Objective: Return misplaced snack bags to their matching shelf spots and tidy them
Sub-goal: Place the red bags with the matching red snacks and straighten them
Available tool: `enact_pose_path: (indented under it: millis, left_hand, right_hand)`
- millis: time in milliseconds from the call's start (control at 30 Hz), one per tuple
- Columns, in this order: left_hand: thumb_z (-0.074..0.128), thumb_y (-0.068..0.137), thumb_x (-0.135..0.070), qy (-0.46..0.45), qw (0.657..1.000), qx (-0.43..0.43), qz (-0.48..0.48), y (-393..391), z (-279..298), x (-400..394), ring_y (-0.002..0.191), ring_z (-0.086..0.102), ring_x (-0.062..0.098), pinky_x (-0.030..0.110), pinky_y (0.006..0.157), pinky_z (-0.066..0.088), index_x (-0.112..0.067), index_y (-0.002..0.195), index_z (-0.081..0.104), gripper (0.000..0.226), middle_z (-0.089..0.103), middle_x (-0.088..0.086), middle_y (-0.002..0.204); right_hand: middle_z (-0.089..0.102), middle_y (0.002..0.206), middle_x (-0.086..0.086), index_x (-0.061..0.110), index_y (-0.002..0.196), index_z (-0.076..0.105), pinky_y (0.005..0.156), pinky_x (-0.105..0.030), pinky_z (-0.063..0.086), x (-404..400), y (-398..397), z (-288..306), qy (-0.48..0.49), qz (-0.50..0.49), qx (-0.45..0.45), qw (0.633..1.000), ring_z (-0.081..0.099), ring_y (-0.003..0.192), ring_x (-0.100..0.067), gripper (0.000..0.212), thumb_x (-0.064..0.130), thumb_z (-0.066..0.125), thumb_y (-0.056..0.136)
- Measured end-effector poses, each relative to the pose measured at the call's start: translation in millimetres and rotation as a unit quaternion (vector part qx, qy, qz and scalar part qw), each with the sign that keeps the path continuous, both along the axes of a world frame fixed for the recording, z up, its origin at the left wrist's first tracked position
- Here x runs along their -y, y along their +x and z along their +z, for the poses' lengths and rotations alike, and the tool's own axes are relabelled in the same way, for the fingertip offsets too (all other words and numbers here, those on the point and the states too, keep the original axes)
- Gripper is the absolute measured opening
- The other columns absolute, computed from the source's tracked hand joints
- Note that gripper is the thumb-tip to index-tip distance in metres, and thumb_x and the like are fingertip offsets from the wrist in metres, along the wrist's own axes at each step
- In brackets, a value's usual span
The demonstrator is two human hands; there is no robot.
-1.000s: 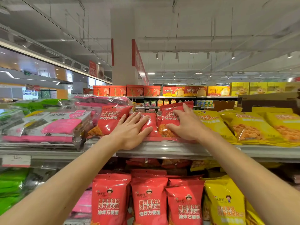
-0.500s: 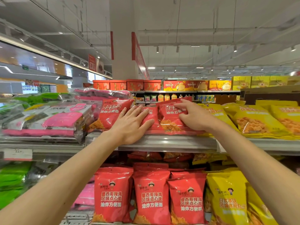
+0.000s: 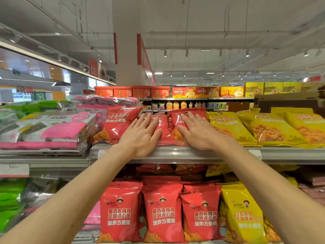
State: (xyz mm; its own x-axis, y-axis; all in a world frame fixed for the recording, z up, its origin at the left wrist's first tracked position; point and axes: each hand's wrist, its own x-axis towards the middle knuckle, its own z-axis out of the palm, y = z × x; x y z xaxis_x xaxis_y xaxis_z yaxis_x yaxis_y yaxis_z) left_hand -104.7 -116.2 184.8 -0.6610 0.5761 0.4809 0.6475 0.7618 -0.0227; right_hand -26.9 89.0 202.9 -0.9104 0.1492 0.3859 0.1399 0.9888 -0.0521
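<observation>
Red bags (image 3: 164, 127) are sitting w/ their own kind up top; both hands, left (image 3: 140, 136) & right (image 3: 197, 132), are pressing them flat, fingers spread. Likely just final straightening left.

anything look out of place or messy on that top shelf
Nothing misplaced: red bags sit together, yellow bags to their right. The two red bags under the left hand and right hand lean unevenly and overlap.
</observation>
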Motion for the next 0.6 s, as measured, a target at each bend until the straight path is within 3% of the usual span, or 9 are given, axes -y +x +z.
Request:
enact_pose_path:
  millis: [100,267,467,600]
  left_hand:
    - [0.010,0.106,-0.054,0.009,1.000,0.004,-0.006,-1,-1,0,0.158,-0.009,0.018,0.040,0.129,-0.001,-0.027,0.163,0.003,0.064,-0.003,0.004,0.172]
    - [0.013,0.105,-0.057,0.047,0.999,-0.016,-0.014,3,-3,1,0.158,-0.006,0.019,0.041,0.129,-0.001,-0.028,0.163,0.008,0.065,0.001,0.003,0.172]
    - [0.034,0.105,-0.053,0.149,0.984,-0.083,-0.050,4,-9,0,0.153,0.029,0.023,0.047,0.127,0.016,-0.021,0.153,0.043,0.058,0.040,0.004,0.162]
    - [0.039,0.100,-0.052,0.183,0.974,-0.113,-0.072,13,-21,-6,0.145,0.041,0.028,0.049,0.124,0.022,-0.018,0.144,0.056,0.058,0.053,0.007,0.152]
  right_hand:
    - [-0.008,0.171,-0.006,0.028,0.163,-0.002,0.128,-0.046,0.001,2,2,-3,-0.030,0.015,0.000,0.999,-0.006,0.157,-0.029,0.068,0.059,0.017,0.105]
    - [-0.006,0.171,-0.005,0.028,0.163,-0.001,0.128,-0.045,0.000,4,5,-7,-0.010,0.006,-0.032,0.999,-0.005,0.158,-0.028,0.068,0.060,0.015,0.104]
    - [0.001,0.171,-0.005,0.026,0.163,0.007,0.128,-0.043,0.002,7,22,-16,-0.023,0.002,-0.111,0.994,-0.002,0.158,-0.023,0.070,0.060,0.022,0.104]
    - [0.006,0.171,-0.006,0.025,0.163,0.011,0.128,-0.043,0.004,4,43,-27,-0.014,-0.012,-0.110,0.994,0.002,0.158,-0.023,0.069,0.058,0.026,0.105]
